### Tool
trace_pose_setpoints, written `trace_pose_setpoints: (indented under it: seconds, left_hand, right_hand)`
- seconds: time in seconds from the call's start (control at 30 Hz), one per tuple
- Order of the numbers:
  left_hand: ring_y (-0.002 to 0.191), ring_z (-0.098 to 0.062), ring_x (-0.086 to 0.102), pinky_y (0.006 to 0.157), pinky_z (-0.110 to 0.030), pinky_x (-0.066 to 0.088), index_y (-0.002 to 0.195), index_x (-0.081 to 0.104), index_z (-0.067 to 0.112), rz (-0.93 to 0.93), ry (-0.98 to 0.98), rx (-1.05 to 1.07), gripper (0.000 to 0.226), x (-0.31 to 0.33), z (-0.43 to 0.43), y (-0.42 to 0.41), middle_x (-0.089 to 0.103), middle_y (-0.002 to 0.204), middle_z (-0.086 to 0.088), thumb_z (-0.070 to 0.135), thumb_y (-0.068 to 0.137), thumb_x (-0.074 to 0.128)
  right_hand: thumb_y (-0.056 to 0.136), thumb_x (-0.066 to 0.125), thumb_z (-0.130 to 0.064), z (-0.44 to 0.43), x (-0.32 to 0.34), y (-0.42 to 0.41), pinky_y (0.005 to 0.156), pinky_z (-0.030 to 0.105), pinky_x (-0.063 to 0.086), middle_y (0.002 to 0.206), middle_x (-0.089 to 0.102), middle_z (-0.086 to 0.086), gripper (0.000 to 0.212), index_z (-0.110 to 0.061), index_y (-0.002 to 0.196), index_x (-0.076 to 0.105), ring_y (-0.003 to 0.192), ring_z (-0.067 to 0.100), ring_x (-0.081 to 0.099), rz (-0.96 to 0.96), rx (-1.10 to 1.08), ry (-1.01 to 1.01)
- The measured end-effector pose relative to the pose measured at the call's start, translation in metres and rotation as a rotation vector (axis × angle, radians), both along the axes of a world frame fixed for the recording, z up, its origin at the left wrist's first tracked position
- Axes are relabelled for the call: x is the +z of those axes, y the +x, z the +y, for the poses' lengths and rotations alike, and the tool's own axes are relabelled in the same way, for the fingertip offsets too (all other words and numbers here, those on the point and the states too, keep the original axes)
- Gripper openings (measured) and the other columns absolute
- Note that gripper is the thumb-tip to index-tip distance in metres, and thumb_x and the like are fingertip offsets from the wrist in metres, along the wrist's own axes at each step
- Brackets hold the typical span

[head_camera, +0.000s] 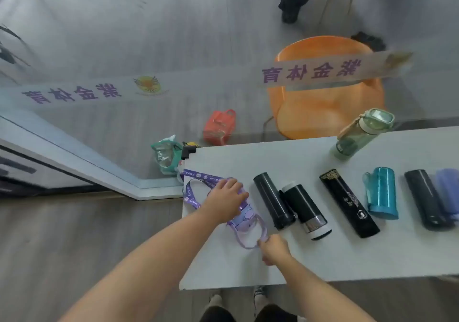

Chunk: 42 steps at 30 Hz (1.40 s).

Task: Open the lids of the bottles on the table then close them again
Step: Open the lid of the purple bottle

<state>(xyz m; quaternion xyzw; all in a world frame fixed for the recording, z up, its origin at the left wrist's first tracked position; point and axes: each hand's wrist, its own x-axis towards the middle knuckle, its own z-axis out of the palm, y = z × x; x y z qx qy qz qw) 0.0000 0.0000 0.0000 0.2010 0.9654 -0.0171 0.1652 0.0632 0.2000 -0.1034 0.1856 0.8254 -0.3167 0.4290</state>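
A small purple bottle point(244, 218) with a printed purple strap point(198, 176) lies on the white table point(323, 259) near its left end. My left hand point(227, 198) presses down on the bottle's body. My right hand point(274, 248) pinches the bottle's purple carry loop point(250, 246) by the lid end. To the right lie a black flask point(273, 201), a black and white flask point(306, 209), a black patterned flask point(349, 203), a teal bottle point(381, 193) and a dark flask point(426, 200). A green bottle point(362, 132) stands at the back.
A pale purple bottle point(448, 195) lies at the right edge of the view. Behind the table, glass shows an orange chair point(327, 113), a red bag point(219, 126) and a green bag point(166, 154) on the floor. The table's left edge is beside my left hand.
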Motion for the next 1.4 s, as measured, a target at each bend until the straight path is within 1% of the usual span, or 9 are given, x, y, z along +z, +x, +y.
trace_pose_setpoints:
  seconds: [0.1, 0.2, 0.27, 0.37, 0.57, 0.7, 0.83, 1.03, 1.4]
  left_hand:
    - [0.144, -0.034, 0.01, 0.116, -0.054, 0.012, 0.141, 0.036, 0.027, -0.132, -0.099, -0.09, 0.066, -0.016, -0.006, -0.02, 0.027, 0.151, -0.008, 0.047, 0.084, 0.064]
    - [0.144, -0.037, 0.005, 0.117, -0.053, 0.01, 0.144, 0.031, 0.029, -0.155, -0.13, -0.145, 0.075, -0.03, -0.018, -0.025, 0.021, 0.154, -0.008, 0.053, 0.083, 0.065]
    - [0.142, -0.038, 0.007, 0.116, -0.051, 0.013, 0.145, 0.029, 0.03, -0.143, -0.132, -0.149, 0.077, -0.035, -0.031, -0.021, 0.021, 0.154, -0.007, 0.056, 0.081, 0.065]
    - [0.14, -0.037, 0.011, 0.115, -0.05, 0.016, 0.144, 0.029, 0.029, -0.075, -0.074, -0.124, 0.08, -0.046, -0.053, -0.008, 0.022, 0.153, -0.007, 0.059, 0.079, 0.065]
    - [0.136, -0.038, 0.021, 0.111, -0.048, 0.023, 0.144, 0.028, 0.03, -0.043, 0.024, 0.029, 0.073, -0.042, -0.096, 0.025, 0.023, 0.153, -0.007, 0.048, 0.084, 0.066]
    - [0.135, -0.032, 0.026, 0.108, -0.044, 0.032, 0.143, 0.022, 0.034, -0.14, 0.2, 0.26, 0.071, -0.042, -0.116, 0.05, 0.02, 0.154, -0.003, 0.049, 0.086, 0.061]
    - [0.133, -0.024, 0.036, 0.099, -0.044, 0.045, 0.146, 0.014, 0.038, -0.263, 0.452, 0.442, 0.081, -0.039, -0.128, 0.065, 0.012, 0.157, 0.011, 0.052, 0.083, 0.064]
    - [0.142, -0.017, 0.026, 0.108, -0.043, 0.039, 0.15, 0.006, 0.031, -0.197, 0.677, 0.606, 0.095, -0.031, -0.13, 0.075, 0.014, 0.159, 0.008, 0.049, 0.081, 0.069]
    - [0.14, -0.015, 0.03, 0.111, -0.037, 0.034, 0.15, 0.019, 0.024, -0.118, 0.749, 0.635, 0.087, -0.013, -0.1, 0.084, 0.025, 0.157, 0.005, 0.046, 0.083, 0.07]
  right_hand:
    - [0.087, 0.066, -0.031, -0.006, -0.009, -0.001, 0.06, 0.027, 0.061, 0.079, 0.074, 0.014, 0.032, 0.0, 0.09, 0.071, 0.061, 0.024, 0.073, -0.078, -0.222, -0.063]
    - [0.082, 0.069, -0.01, -0.016, -0.013, 0.002, 0.079, 0.047, 0.062, 0.079, 0.074, 0.021, 0.017, 0.007, 0.085, 0.068, 0.07, 0.032, 0.073, -0.15, -0.557, -0.211]
    - [0.084, 0.06, 0.009, -0.024, -0.008, 0.001, 0.077, 0.047, 0.062, 0.081, 0.07, 0.026, 0.005, 0.01, 0.087, 0.064, 0.073, 0.035, 0.071, -0.159, -0.713, -0.268]
    - [0.09, 0.051, 0.011, -0.034, 0.014, -0.005, 0.063, 0.04, 0.061, 0.083, 0.068, 0.026, 0.01, 0.01, 0.091, 0.061, 0.074, 0.033, 0.07, -0.096, -0.754, -0.245]
    - [0.08, 0.056, -0.002, -0.057, 0.071, -0.039, 0.07, 0.045, 0.063, 0.076, 0.073, 0.011, 0.01, -0.005, 0.09, 0.058, 0.07, 0.022, 0.075, 0.251, -0.334, -0.031]
    - [0.085, 0.051, -0.009, -0.08, 0.127, -0.067, 0.064, 0.036, 0.046, 0.08, 0.064, 0.005, 0.003, -0.012, 0.084, 0.051, 0.071, 0.028, 0.056, 0.532, 0.093, 0.14]
    - [0.088, 0.049, -0.01, -0.107, 0.166, -0.085, 0.064, 0.036, 0.047, 0.085, 0.062, 0.005, 0.01, -0.02, 0.089, 0.05, 0.075, 0.03, 0.055, 0.606, 0.374, 0.197]
    - [0.082, 0.046, -0.002, -0.143, 0.194, -0.09, 0.075, 0.039, 0.051, 0.105, 0.066, 0.005, 0.034, -0.019, 0.11, 0.055, 0.091, 0.033, 0.061, 0.651, 0.782, 0.306]
    - [0.095, 0.055, -0.022, -0.13, 0.17, -0.098, 0.088, 0.043, 0.052, 0.127, 0.061, 0.002, 0.035, -0.025, 0.13, 0.054, 0.106, 0.025, 0.06, 0.658, 0.798, 0.104]
